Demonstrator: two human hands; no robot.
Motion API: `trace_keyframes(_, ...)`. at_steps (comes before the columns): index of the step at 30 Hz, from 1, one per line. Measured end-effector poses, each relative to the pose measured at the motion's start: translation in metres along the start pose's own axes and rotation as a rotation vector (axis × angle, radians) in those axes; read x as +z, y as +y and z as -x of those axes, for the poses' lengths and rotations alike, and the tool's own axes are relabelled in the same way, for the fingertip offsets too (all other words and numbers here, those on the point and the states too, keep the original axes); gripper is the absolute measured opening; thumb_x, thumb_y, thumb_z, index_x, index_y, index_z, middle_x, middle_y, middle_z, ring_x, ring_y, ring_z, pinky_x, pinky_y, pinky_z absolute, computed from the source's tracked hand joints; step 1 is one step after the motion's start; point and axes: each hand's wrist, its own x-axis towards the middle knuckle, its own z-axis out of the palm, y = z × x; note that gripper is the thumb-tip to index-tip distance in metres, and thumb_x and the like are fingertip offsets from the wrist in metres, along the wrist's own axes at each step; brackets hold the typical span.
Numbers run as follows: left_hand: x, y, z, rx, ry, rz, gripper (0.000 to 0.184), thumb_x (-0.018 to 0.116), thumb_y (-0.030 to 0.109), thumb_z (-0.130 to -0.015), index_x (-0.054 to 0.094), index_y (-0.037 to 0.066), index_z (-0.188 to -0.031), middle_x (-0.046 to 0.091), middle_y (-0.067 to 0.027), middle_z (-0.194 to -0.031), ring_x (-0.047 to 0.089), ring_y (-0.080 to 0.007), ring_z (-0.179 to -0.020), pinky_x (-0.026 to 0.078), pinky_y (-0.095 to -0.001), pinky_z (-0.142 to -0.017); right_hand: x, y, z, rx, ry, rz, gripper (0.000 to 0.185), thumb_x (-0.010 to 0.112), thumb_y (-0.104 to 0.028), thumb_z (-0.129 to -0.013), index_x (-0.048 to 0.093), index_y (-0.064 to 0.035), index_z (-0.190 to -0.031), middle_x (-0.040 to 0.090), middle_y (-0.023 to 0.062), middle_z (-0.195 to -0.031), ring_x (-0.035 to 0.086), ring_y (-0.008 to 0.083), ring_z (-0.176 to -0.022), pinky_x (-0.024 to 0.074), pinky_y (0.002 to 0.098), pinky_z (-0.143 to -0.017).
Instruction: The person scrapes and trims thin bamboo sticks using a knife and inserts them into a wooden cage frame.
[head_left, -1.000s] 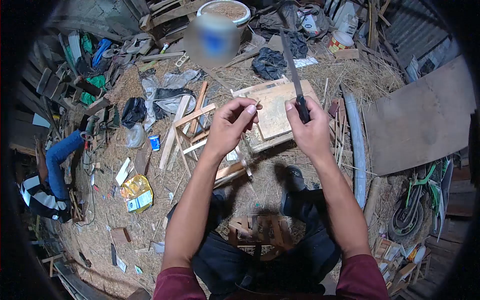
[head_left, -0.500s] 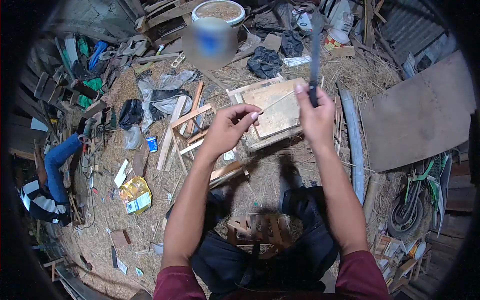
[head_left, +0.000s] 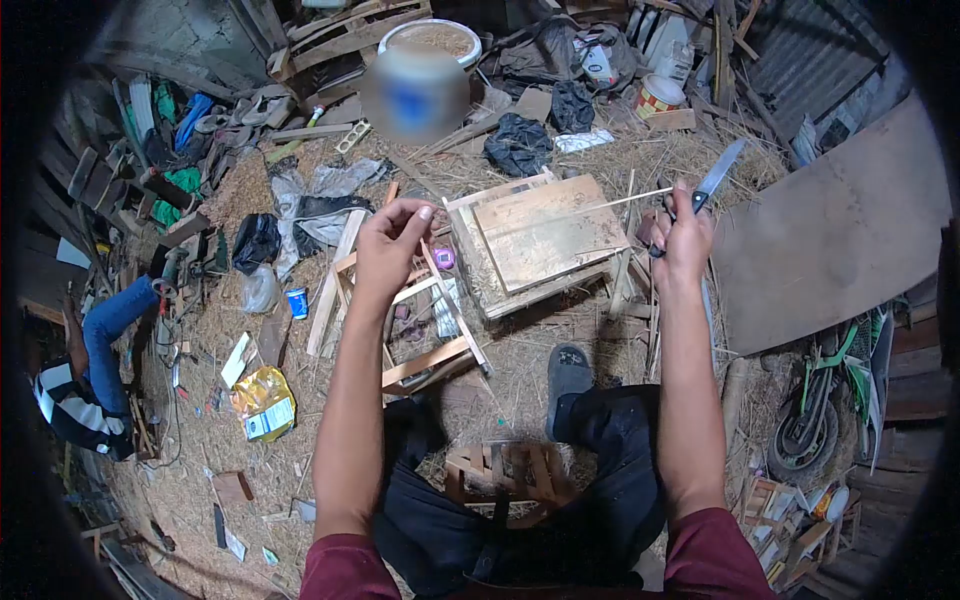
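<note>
My right hand (head_left: 685, 238) is closed around the black handle of a knife (head_left: 722, 170), its blade pointing up and to the right. A thin pale stick (head_left: 640, 198) runs leftward from the fingers of that hand. My left hand (head_left: 393, 245) has its thumb and fingers pressed together; what it pinches, if anything, is too small to make out. Between and beyond the hands lies a wooden board (head_left: 550, 230) on a low wooden box, with pale dust on top. A small wooden frame (head_left: 430, 362) leans below my left hand.
A white bucket (head_left: 430, 40) stands at the back. At the left is another person's leg in blue jeans (head_left: 105, 335). A yellow packet (head_left: 265, 402) lies on the ground. A large panel (head_left: 835, 235) and a motorbike wheel (head_left: 803, 440) are at the right.
My hands have moved apart, left hand leftward and right hand rightward. The knife has tilted from upright toward the right, and the stick now shows beside my right hand.
</note>
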Motion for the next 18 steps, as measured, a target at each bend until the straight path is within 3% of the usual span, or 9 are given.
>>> trace_keyframes(3, 0.016, -0.005, 0.002, 0.306, 0.054, -0.347, 0.021, 0.061, 0.017, -0.094, 0.065, 0.004, -0.11, 0.068, -0.0052, -0.099, 0.062, -0.013, -0.086, 0.047, -0.0256, -0.073, 0.009, 0.0, 0.011, 0.03, -0.045, 0.059, 0.021, 0.065, -0.021, -0.094, 0.052, -0.0074, -0.085, 0.045, -0.0042, -0.066, 0.033, 0.0018, -0.042, 0.0248, 0.0215, -0.036)
trace_keyframes(4, 0.023, 0.001, 0.007, 0.329, -0.014, -0.414, 0.023, 0.062, 0.019, -0.093, 0.065, 0.005, -0.111, 0.067, -0.0065, -0.109, 0.062, -0.0161, -0.096, 0.047, -0.0292, -0.08, 0.014, -0.002, 0.016, 0.033, -0.062, 0.085, 0.022, 0.065, -0.023, -0.094, 0.053, -0.0072, -0.085, 0.044, -0.0048, -0.064, 0.032, 0.0017, -0.042, 0.0246, 0.0213, -0.036)
trace_keyframes(7, 0.057, 0.006, 0.023, 0.269, -0.198, -0.388, 0.027, 0.059, 0.022, -0.095, 0.063, 0.001, -0.111, 0.067, -0.0156, -0.107, 0.064, -0.0273, -0.101, 0.049, -0.0374, -0.084, 0.018, 0.001, 0.022, 0.06, -0.117, 0.117, 0.025, 0.065, -0.025, -0.094, 0.053, -0.0073, -0.081, 0.041, -0.0073, -0.057, 0.03, 0.0015, -0.04, 0.0232, 0.0209, -0.036)
trace_keyframes(10, 0.074, 0.002, 0.034, 0.198, -0.411, -0.45, 0.028, 0.052, 0.023, -0.099, 0.063, 0.001, -0.114, 0.068, -0.0109, -0.101, 0.064, -0.0185, -0.092, 0.049, -0.0317, -0.079, 0.017, 0.001, 0.02, 0.059, -0.137, 0.116, 0.026, 0.066, -0.024, -0.094, 0.054, -0.0077, -0.079, 0.041, -0.0074, -0.056, 0.03, 0.0016, -0.04, 0.0228, 0.0211, -0.036)
trace_keyframes(11, 0.077, -0.007, 0.034, 0.131, -0.493, -0.39, 0.03, 0.048, 0.024, -0.101, 0.064, -0.001, -0.109, 0.068, -0.0116, -0.087, 0.064, -0.0188, -0.082, 0.05, -0.0315, -0.073, 0.015, 0.001, 0.018, 0.05, -0.115, 0.116, 0.025, 0.065, -0.024, -0.094, 0.054, -0.0082, -0.079, 0.041, -0.0074, -0.056, 0.03, 0.0015, -0.04, 0.0224, 0.0212, -0.036)
trace_keyframes(13, 0.082, -0.007, 0.036, 0.023, -0.518, -0.437, 0.032, 0.047, 0.024, -0.102, 0.065, -0.002, -0.103, 0.064, -0.0088, -0.073, 0.061, -0.0165, -0.071, 0.048, -0.0323, -0.068, 0.014, 0.001, 0.014, 0.037, -0.074, 0.112, 0.024, 0.065, -0.023, -0.094, 0.054, -0.0092, -0.078, 0.041, -0.0074, -0.057, 0.03, 0.0014, -0.04, 0.0216, 0.0216, -0.037)
trace_keyframes(18, 0.079, 0.011, 0.039, 0.0, -0.536, -0.334, 0.032, 0.045, 0.023, -0.102, 0.066, -0.001, -0.098, 0.053, -0.0006, -0.065, 0.048, -0.0114, -0.063, 0.043, -0.0296, -0.061, 0.009, 0.0, -0.003, -0.068, -0.02, 0.077, 0.021, 0.065, -0.021, -0.094, 0.053, -0.0079, -0.083, 0.047, -0.0043, -0.064, 0.032, 0.0019, -0.041, 0.0228, 0.0211, -0.037)
